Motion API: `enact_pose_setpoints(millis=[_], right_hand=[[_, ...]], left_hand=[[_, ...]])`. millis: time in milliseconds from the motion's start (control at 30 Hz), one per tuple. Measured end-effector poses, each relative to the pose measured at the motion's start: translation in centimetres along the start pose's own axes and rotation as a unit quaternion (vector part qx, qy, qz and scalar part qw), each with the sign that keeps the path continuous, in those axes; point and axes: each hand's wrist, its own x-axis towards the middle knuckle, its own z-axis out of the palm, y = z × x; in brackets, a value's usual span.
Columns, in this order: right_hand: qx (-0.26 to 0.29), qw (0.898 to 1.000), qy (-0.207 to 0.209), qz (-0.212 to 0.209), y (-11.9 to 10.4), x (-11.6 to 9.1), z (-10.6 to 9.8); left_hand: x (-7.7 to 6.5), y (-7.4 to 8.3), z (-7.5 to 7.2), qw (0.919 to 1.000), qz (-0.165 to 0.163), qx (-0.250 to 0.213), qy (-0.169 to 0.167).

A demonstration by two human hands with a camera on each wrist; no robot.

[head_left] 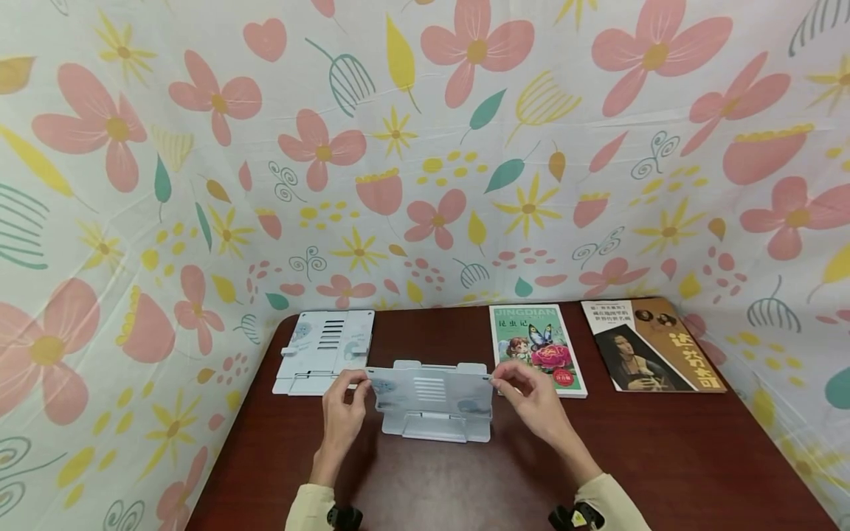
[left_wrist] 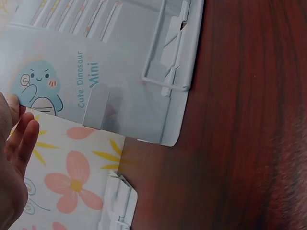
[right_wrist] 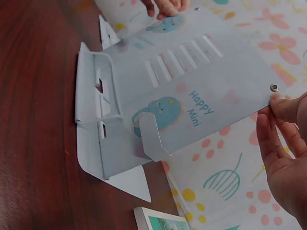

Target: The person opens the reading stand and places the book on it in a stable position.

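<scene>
A pale grey-blue metal book stand [head_left: 434, 405] with dinosaur prints and a row of slots stands on the table, its back plate raised at a tilt from its base. My left hand [head_left: 343, 413] pinches the plate's upper left corner between thumb and fingers. At the upper right corner, by a small rivet, my right hand [head_left: 534, 398] pinches the edge. A wire loop [right_wrist: 117, 86] and a bent page clip [right_wrist: 151, 136] show on the stand's front in the right wrist view. Nothing rests on the stand.
A second, similar book stand [head_left: 325, 343] lies folded flat at the back left. Behind my right hand lies a green picture-covered book [head_left: 531, 332], with a brown book [head_left: 654, 346] farther right. A floral cloth [head_left: 438, 147] hangs around the dark wooden table [head_left: 425, 487].
</scene>
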Motion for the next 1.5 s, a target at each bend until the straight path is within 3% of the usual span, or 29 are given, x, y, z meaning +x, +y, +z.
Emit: enact_pose_setpoints(millis=[333,733,1000,1133,1267,1400,1500], right_hand=[[0.005,1.0,0.008,-0.002,-0.4,-0.8,0.7],[0.01,1.0,0.007,0.02,-1.2,-1.8,2.4],[0.036,0.999,-0.008,0.018,-1.9,-2.4,4.2],[0.066,0.997,-0.028,-0.016,-2.1,-2.6,5.8],[0.078,0.994,-0.045,-0.057,-2.4,-2.6,7.9],[0.064,0.993,-0.049,-0.081,-2.7,-2.3,9.7],[0.045,0.995,-0.048,-0.072,-2.9,-2.0,10.4]], left_hand=[[-0.8,-0.3,0.4,0.9997,-0.012,-0.007,0.021],[2.2,-1.6,2.0,0.9908,-0.134,-0.014,-0.005],[3.6,-1.6,3.2,0.9866,-0.163,-0.005,0.003],[4.2,-1.3,3.4,0.9809,-0.192,-0.007,-0.034],[5.0,-0.6,3.6,0.9676,-0.233,-0.03,-0.092],[5.9,0.4,3.9,0.9512,-0.25,-0.1,-0.15],[6.4,0.8,4.2,0.9361,-0.259,-0.149,-0.186]])
